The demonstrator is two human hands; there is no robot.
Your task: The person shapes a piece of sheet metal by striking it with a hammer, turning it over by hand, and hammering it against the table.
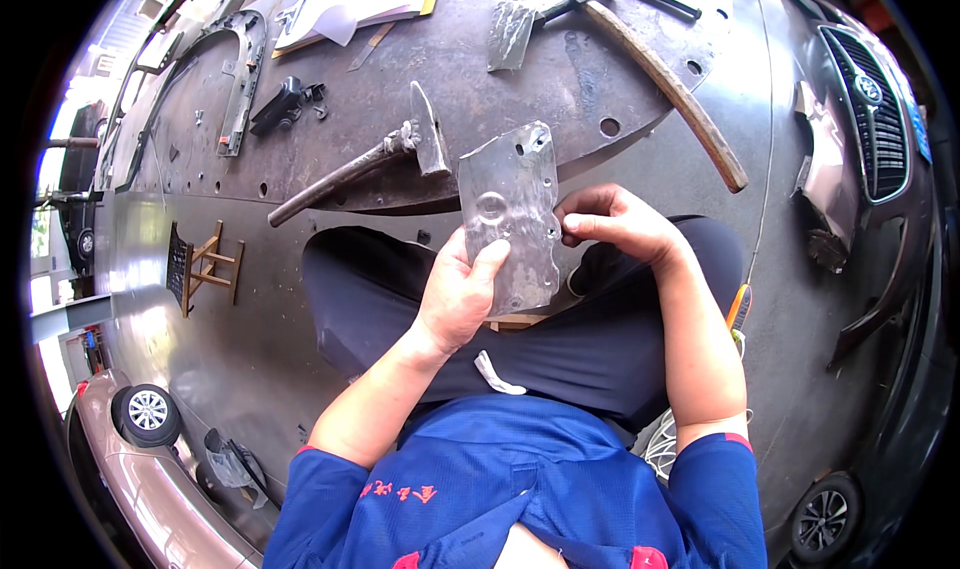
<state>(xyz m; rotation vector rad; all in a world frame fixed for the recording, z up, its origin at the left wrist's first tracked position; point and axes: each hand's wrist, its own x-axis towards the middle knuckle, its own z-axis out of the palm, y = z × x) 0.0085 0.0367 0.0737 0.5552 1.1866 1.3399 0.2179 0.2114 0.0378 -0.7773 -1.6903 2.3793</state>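
Note:
My left hand (462, 284) grips a flat grey sheet-metal plate (505, 184) by its lower left side, thumb lying across the front. The plate has a round raised boss, small holes and a notched right edge, and is held up over my lap. Beside that right edge is my right hand (620, 224), fingers curled and thumb drawn in close to them. Whether its fingertips touch the plate or pinch something small cannot be made out. Just beyond the plate, a hammer (430, 134) with a metal handle (325, 184) lies on the near edge of the steel work table (350, 99).
A wooden-handled hammer (665, 79) juts over the table's right edge. Farther back are papers (360, 9), a black bracket (285, 107) and a curved trim piece (240, 79). A small wooden stool (212, 264) stands left. Cars flank me, a grey one (150, 479) left, a dark one (880, 299) right.

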